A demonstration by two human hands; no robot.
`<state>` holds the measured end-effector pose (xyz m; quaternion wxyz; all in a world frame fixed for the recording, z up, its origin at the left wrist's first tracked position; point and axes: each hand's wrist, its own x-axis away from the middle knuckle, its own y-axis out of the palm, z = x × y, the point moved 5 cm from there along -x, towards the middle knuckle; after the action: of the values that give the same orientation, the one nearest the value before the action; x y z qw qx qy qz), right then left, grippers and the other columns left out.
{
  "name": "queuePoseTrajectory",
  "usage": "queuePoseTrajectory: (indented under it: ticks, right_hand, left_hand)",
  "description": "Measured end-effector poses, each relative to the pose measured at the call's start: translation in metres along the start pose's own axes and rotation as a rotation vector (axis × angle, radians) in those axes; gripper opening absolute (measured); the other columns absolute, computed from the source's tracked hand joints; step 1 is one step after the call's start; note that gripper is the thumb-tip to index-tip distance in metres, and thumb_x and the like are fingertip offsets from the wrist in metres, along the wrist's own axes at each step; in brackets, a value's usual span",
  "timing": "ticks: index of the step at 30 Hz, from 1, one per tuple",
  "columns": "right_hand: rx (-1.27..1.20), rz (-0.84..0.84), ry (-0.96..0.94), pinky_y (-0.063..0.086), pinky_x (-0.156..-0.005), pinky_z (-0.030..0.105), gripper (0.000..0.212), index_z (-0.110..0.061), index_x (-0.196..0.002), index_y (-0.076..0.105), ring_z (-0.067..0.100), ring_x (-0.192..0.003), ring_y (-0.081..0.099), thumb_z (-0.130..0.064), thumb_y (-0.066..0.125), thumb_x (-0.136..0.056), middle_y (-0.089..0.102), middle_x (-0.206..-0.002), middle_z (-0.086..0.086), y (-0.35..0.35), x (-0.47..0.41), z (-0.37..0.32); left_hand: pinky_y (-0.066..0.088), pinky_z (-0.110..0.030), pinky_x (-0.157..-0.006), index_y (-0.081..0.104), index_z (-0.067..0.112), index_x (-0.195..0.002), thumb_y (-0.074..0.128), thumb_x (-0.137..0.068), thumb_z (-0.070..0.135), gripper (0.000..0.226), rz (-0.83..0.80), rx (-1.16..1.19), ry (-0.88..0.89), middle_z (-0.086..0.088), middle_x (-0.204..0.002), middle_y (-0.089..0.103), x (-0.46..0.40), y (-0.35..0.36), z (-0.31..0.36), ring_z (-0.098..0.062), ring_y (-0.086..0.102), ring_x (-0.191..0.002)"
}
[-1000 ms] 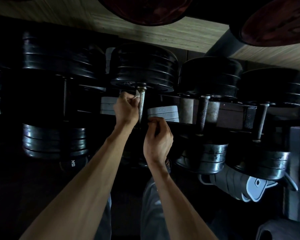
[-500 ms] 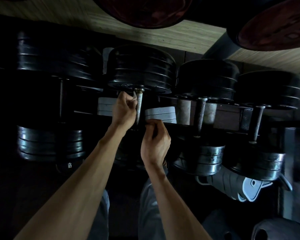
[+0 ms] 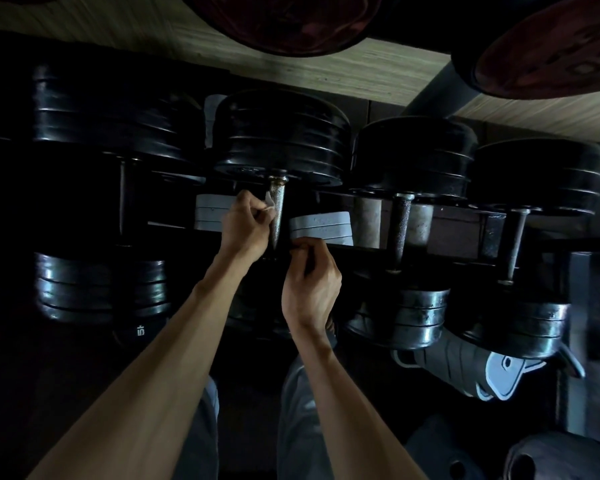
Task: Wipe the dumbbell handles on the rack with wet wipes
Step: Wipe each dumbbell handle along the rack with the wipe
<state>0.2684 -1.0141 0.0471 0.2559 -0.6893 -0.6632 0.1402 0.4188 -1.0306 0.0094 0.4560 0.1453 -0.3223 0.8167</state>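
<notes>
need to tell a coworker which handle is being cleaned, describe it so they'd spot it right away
On the dumbbell rack, find the row of black plate-loaded dumbbells. It is the metal handle of the second dumbbell from the left. Unlike its neighbours, both hands are on it: the left hand pinches a white wet wipe against it, and the right hand grips its lower end.

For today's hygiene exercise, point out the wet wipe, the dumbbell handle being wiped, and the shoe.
wet wipe (image 3: 269, 202), head view, white corner above the left hand's fingers.
dumbbell handle (image 3: 277, 213), head view, middle of the bare metal shaft.
shoe (image 3: 471, 368), head view, grey side panel.
</notes>
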Motion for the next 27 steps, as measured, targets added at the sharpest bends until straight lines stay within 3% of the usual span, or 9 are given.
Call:
queuePoseTrajectory:
  ticks: [3, 6, 10, 13, 15, 17, 21, 25, 27]
  right_hand:
    - [0.007, 0.004, -0.002, 0.049, -0.063, 0.024, 0.021, -0.019, -0.088, 0.07, 0.008, -0.074, 0.064, -0.019, 0.049, -0.085, 0.07, -0.08, -0.009, -0.001, 0.0, 0.0]
    - [0.004, 0.002, 0.003, 0.046, -0.062, 0.017, 0.02, -0.019, -0.088, 0.07, 0.008, -0.073, 0.063, -0.018, 0.05, -0.086, 0.07, -0.08, -0.009, -0.001, 0.0, 0.0]
    - [0.015, 0.007, -0.001, 0.043, -0.06, 0.015, 0.02, -0.018, -0.087, 0.07, 0.008, -0.071, 0.062, -0.017, 0.05, -0.086, 0.069, -0.078, -0.009, -0.001, 0.0, -0.001]
    - [0.019, -0.001, 0.005, 0.045, -0.06, 0.017, 0.02, -0.018, -0.086, 0.069, 0.009, -0.071, 0.062, -0.018, 0.05, -0.086, 0.069, -0.077, -0.009, 0.0, 0.0, 0.0]
    - [0.006, -0.003, 0.005, 0.042, -0.06, 0.012, 0.02, -0.019, -0.085, 0.069, 0.008, -0.071, 0.062, -0.017, 0.05, -0.086, 0.068, -0.077, -0.01, -0.001, 0.001, -0.001]
    - [-0.004, 0.005, 0.005, 0.041, -0.06, 0.009, 0.02, -0.018, -0.086, 0.07, 0.007, -0.071, 0.062, -0.017, 0.05, -0.086, 0.069, -0.077, -0.01, -0.001, 0.001, -0.002]
    - [0.003, 0.008, -0.01, 0.039, -0.059, 0.008, 0.019, -0.017, -0.085, 0.069, 0.007, -0.068, 0.061, -0.015, 0.05, -0.087, 0.068, -0.076, -0.009, -0.002, 0.001, -0.003]
    - [0.008, -0.009, 0.005, 0.041, -0.058, 0.013, 0.019, -0.018, -0.086, 0.069, 0.008, -0.068, 0.061, -0.018, 0.049, -0.087, 0.068, -0.077, -0.009, -0.001, 0.001, -0.001]
    - [0.009, -0.005, 0.014, 0.045, -0.06, 0.017, 0.019, -0.019, -0.086, 0.069, 0.008, -0.07, 0.062, -0.019, 0.05, -0.086, 0.069, -0.078, -0.009, -0.001, 0.0, 0.0]
  left_hand:
    - [0.051, -0.039, -0.077, 0.051, 0.022, -0.085, 0.068, -0.087, 0.027, 0.018, -0.097, 0.238, -0.115, -0.02, -0.106, 0.07, -0.008, 0.001, -0.005, -0.028, 0.066, -0.094]
    - [0.048, -0.024, -0.07, 0.053, 0.016, -0.091, 0.062, -0.096, 0.016, 0.011, -0.08, 0.243, -0.12, -0.007, -0.093, 0.068, -0.001, -0.003, -0.007, -0.013, 0.061, -0.08]
    - [0.039, -0.001, -0.059, 0.054, 0.012, -0.098, 0.059, -0.098, 0.014, 0.005, -0.002, -0.017, 0.039, 0.013, -0.082, 0.055, 0.01, 0.0, 0.0, 0.005, 0.052, -0.07]
    - [0.045, -0.017, -0.071, 0.051, 0.017, -0.09, 0.06, -0.098, 0.018, 0.011, -0.057, 0.154, -0.071, 0.0, -0.085, 0.065, 0.0, -0.001, -0.005, -0.01, 0.061, -0.078]
    - [0.047, -0.024, -0.069, 0.048, 0.019, -0.089, 0.058, -0.099, 0.017, 0.014, -0.126, 0.321, -0.169, 0.001, -0.083, 0.068, -0.006, -0.002, -0.005, -0.007, 0.063, -0.076]
    - [0.045, -0.023, -0.066, 0.047, 0.02, -0.088, 0.056, -0.099, 0.017, 0.014, -0.133, 0.188, -0.128, 0.009, -0.075, 0.065, -0.004, -0.005, 0.0, -0.005, 0.061, -0.072]
    - [0.05, -0.03, -0.076, 0.059, 0.009, -0.094, 0.062, -0.094, 0.01, 0.003, 0.068, -0.218, 0.16, -0.004, -0.09, 0.068, 0.02, -0.001, 0.013, -0.021, 0.064, -0.083]
    - [0.042, -0.006, -0.062, 0.061, 0.014, -0.081, 0.069, -0.088, 0.007, 0.012, 0.074, -0.167, 0.167, 0.006, -0.078, 0.065, 0.011, 0.001, 0.014, -0.011, 0.064, -0.076]
    - [0.042, -0.008, -0.058, 0.059, 0.012, -0.083, 0.07, -0.089, 0.01, 0.012, 0.016, -0.049, 0.086, 0.004, -0.075, 0.062, 0.001, -0.004, 0.011, -0.009, 0.06, -0.07]
